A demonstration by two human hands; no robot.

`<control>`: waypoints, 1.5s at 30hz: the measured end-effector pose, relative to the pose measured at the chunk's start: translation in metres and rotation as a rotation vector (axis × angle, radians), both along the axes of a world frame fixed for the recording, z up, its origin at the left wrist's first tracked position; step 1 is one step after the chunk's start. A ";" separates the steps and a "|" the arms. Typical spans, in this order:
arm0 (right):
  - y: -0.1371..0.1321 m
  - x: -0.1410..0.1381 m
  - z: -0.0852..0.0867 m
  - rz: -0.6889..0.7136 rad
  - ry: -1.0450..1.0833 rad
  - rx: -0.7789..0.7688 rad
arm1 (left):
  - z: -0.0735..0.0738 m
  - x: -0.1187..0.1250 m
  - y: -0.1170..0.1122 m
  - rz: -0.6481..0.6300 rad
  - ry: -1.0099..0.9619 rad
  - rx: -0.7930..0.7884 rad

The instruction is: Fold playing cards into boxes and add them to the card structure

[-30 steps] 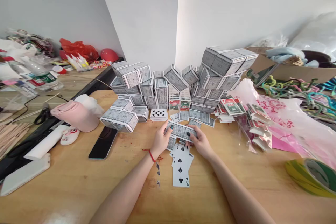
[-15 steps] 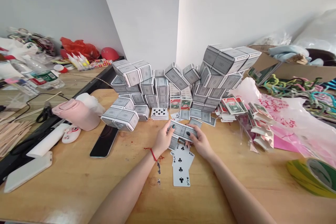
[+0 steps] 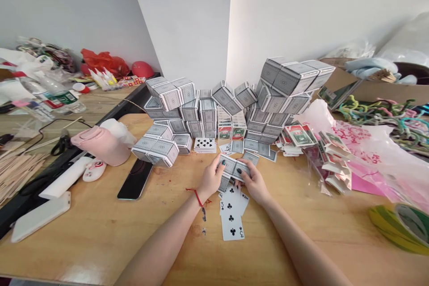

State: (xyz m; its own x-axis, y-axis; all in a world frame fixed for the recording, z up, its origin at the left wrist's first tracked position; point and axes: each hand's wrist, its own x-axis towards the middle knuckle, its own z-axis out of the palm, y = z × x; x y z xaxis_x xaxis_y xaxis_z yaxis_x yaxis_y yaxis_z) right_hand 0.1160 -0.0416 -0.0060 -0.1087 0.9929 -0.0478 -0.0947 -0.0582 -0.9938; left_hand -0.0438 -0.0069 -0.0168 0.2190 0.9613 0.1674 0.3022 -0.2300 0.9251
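Observation:
Both my hands grip a small folded piece made of grey-backed playing cards (image 3: 234, 167) just above the wooden table (image 3: 100, 237). My left hand (image 3: 212, 178) pinches its left end, and my right hand (image 3: 252, 182) pinches its right end. Below them, face-up club cards (image 3: 232, 212) lie fanned on the table, a three of clubs nearest me. Behind stands a wall of stacked card cubes (image 3: 231, 105), with a face-up spade card pile (image 3: 204, 144) at its foot.
A black phone (image 3: 136, 178), a pink bottle (image 3: 100, 144) and a white phone (image 3: 40, 215) lie at the left. Card boxes (image 3: 298, 135) and pink plastic bags (image 3: 368, 161) spread at the right, with green tape rolls (image 3: 402, 223) near the right edge.
My hands have drawn slightly closer together on the folded card piece; the view shifted a little rightward. Nothing else moved.

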 end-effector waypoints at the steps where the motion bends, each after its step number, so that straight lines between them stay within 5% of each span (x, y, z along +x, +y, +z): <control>1: 0.000 -0.001 0.000 -0.002 0.001 0.006 | 0.000 0.000 -0.001 -0.004 0.004 -0.001; 16: 0.000 -0.003 -0.003 -0.058 -0.016 -0.017 | 0.004 0.000 -0.006 -0.104 0.016 -0.032; 22: 0.000 0.004 0.001 0.104 -0.008 -0.021 | 0.020 -0.008 -0.004 -0.227 -0.123 -0.162; 34: -0.001 -0.010 -0.005 0.028 0.057 -0.054 | 0.011 -0.003 -0.003 0.048 -0.002 -0.047; 45: 0.000 -0.003 -0.003 0.111 0.020 -0.062 | 0.008 -0.004 -0.001 -0.036 0.044 -0.061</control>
State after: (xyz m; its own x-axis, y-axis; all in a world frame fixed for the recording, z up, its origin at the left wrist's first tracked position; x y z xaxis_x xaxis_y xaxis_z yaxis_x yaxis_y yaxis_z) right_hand 0.1132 -0.0415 -0.0086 -0.2195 0.9699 -0.1053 -0.1038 -0.1306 -0.9860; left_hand -0.0475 -0.0082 -0.0087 0.2597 0.9607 0.0986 0.3358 -0.1855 0.9235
